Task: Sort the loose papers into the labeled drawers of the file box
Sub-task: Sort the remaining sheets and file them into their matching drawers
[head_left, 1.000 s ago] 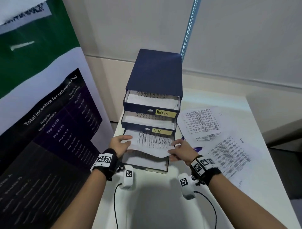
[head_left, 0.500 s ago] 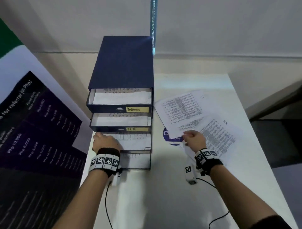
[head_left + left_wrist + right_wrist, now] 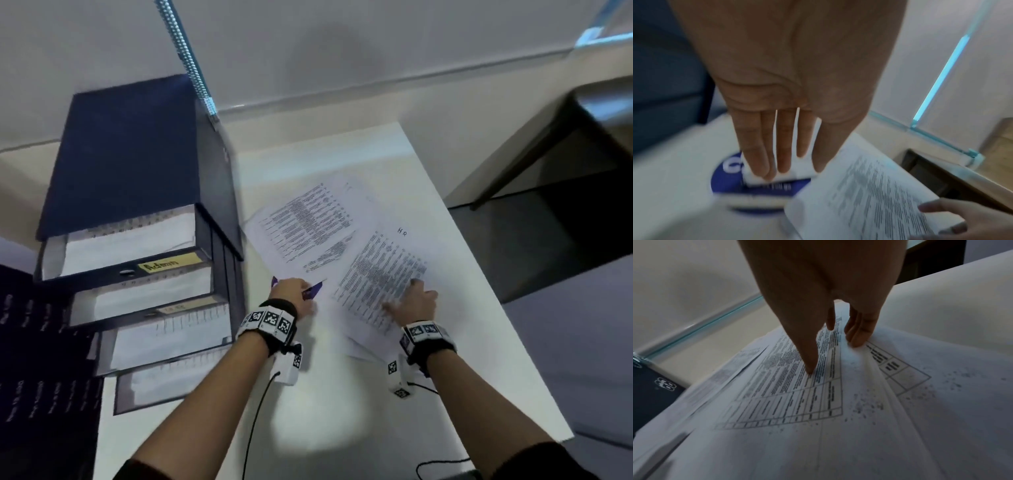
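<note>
Midway through the sort, I had both hands down on the loose papers spread across the white table at the centre of the head view, just right of the navy file box that filled the upper left of the frame. Its four drawers stood pulled out in steps, each already showing white sheets inside; the top one carried a yellow label reading Admin, the second a label too blurred to read here, and I could see no labels on the lower two.

My left hand lay with straight fingers pressing a corner of a sheet over a round blue sticker on the tabletop; I was gripping nothing. My right hand rested on a printed table sheet marked HR, thumb stretched flat on the print, the other fingers curled and bunching the paper into a ridge.

By my judgement, several sheets had been filed and at least three remained on the table, the HR sheet looking next in line.
</note>
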